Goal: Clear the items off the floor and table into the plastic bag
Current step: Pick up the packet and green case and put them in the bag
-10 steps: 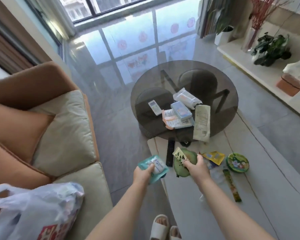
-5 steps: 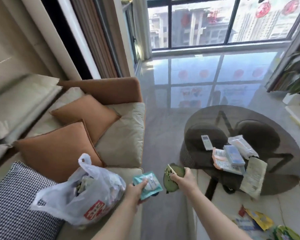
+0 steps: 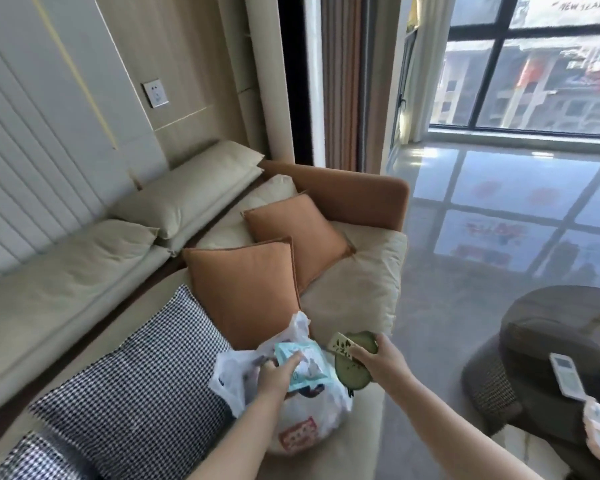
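here, left hand (image 3: 274,374) holding teal packet (image 3: 300,367) over plastic bag (image 3: 302,420) mouth, right hand (image 3: 383,358) gripping green items (image 3: 352,370)

Bright window (image 3: 534,64) daylight; glossy floor (image 3: 499,220) glare, soft blur.

Beyond my fingers (image 3: 293,359) a cream sofa (image 3: 357,289) carries two orange cushions (image 3: 246,289) and a checked one (image 3: 136,382). A panelled wall (image 3: 49,116) rises behind. Right of my fingers, glossy grey floor (image 3: 499,216) mirrors the bright window (image 3: 534,71).
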Motion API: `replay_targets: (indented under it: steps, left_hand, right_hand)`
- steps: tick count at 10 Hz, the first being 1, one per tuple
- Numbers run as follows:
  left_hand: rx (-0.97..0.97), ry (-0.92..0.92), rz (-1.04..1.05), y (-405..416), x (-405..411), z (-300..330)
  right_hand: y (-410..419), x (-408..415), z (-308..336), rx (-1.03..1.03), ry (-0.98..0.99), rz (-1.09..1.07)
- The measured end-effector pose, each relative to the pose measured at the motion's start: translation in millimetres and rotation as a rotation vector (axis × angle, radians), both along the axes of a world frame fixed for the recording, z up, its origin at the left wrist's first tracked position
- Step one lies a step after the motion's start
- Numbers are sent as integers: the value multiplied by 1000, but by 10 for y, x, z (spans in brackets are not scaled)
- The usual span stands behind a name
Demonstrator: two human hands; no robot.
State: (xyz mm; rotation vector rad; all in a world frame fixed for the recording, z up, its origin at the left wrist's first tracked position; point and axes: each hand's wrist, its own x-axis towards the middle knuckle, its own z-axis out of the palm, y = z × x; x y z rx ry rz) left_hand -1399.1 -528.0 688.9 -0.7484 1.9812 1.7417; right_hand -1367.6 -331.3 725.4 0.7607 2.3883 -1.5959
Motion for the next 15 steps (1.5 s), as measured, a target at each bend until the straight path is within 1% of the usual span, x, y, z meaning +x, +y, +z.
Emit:
replay_targets:
  steps: [1, 2, 3, 4, 5, 6, 7, 8, 9, 10, 11, 12, 13, 14, 15]
  left_hand:
    - [-44, 16, 44, -292, -152, 239]
    - [-124, -2, 78, -557, -372, 131]
    - [-195, -24, 69, -713, -539, -4]
    - [-312, -57, -5, -792, -700, -144]
    - [-403, -72, -69, -820, -849, -338]
    - [-490, -82, -124, -828, -981, -535]
    - [-489, -168, -144, -826, -1056, -747]
    - [-490, -244, -136, -818, -1102, -963]
    - [-528, -275, -158, -780, -1124, -1151]
    - [-608, -289, -246, -740, -1094, -1108]
    - [-614, -313, -329, -753, -1049, -1196]
    - [-602, -332, -357, -769, -1009, -1156]
    - [-530, -296, -378, -747, -995, -1033]
    - [-469, -225, -416, -716, -956, -866]
    - [-449, -179, -490, -678, -845, -655]
  right_hand:
    - [-397, -249, -5, 75, -26, 105]
    - [-745, -440, -61, 166, -86, 180]
    - [-1018, -622, -137, 256, -143, 266]
    - [-1207, -817, -304, 368, -163, 356]
    - [-1339, -1073, -483, 476, -132, 473]
    - [-1448, -1365, -632, 604, -151, 701]
    - [-1464, -1552, -822, 663, -180, 812]
    - [-1406, -1693, -1050, 570, -246, 793]
    - [-1343, -1791, -1203, 551, -285, 824]
    - [-1316, -1790, -1174, 547, -338, 829]
    - [-1269, -1774, -1247, 638, -336, 906]
    - [-1181, -1752, -1131, 800, -335, 1007]
    - [-1154, -1677, -1089, 787, -311, 1002]
    - [-1129, -1551, -942, 743, -281, 885]
    - [-1041, -1362, -774, 687, -226, 810]
